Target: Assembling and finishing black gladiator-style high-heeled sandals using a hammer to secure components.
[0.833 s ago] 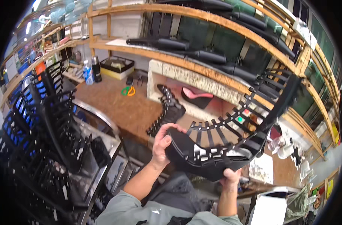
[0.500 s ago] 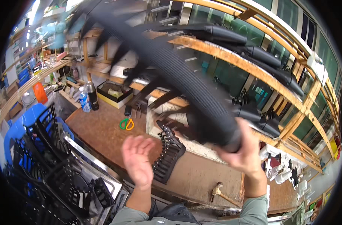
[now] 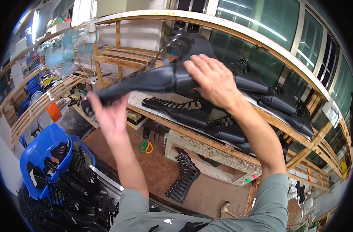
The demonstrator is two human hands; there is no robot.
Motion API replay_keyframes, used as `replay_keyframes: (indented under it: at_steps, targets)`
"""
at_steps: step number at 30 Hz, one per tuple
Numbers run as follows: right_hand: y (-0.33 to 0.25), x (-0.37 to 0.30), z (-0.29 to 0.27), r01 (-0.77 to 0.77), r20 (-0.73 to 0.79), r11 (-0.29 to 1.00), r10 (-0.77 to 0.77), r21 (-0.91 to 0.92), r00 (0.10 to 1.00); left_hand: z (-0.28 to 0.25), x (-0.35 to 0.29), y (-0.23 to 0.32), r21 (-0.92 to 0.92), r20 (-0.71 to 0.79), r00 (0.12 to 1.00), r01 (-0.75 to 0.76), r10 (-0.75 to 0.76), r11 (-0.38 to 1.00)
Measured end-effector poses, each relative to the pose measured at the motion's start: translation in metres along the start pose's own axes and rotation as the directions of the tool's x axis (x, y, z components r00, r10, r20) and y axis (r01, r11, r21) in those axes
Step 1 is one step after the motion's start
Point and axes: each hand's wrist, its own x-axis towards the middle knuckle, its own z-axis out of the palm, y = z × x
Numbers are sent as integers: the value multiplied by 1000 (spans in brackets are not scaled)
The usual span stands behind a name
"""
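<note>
A long black boot upper, smooth and leather-like with straps along one edge, lies crosswise in front of me at shelf height. My right hand lies over its thicker middle, fingers curled on top. At its narrow left end, my left hand has the thumb on one side and the fingers on the other, slightly blurred. Whether the upper rests on the shelf boards is hidden. Below, on the brown workbench, lies another black strappy piece, touched by neither hand.
More black boot uppers line the wooden rack behind the bench. Green-and-orange-handled scissors and a hammer lie on the bench. At left, a blue basket stands by a heap of black strappy pieces.
The boot upper has swung from a steep slant to nearly level across the rack. My left hand, open and apart before, has risen to its left end; my right hand has moved up and left.
</note>
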Motion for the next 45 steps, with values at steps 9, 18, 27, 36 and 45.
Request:
replay_keyframes:
  at_steps: [9, 18, 27, 36, 45]
  targets:
    - [57, 7, 68, -316, 114, 917, 351, -242, 930, 12, 205, -103, 484, -137, 818, 547, -558, 684]
    - [4, -21, 54, -215, 35, 976, 217, -35, 976, -93, 25, -75, 536, 106, 984, -179, 144, 825]
    - [-277, -396, 34, -998, 942, -48, 336, 28, 11, -392, -181, -158, 729, -681, 687, 670, -255, -140]
    - [-382, -553, 17, -700, 938, -714, 234, -12, -255, -502, -165, -229, 730, -682, 713, 677, -162, -94]
    - [-379, -493, 17, -559, 720, -594, 694, 579, 9, -277, -315, -152, 631, -448, 741, 659, -501, 409]
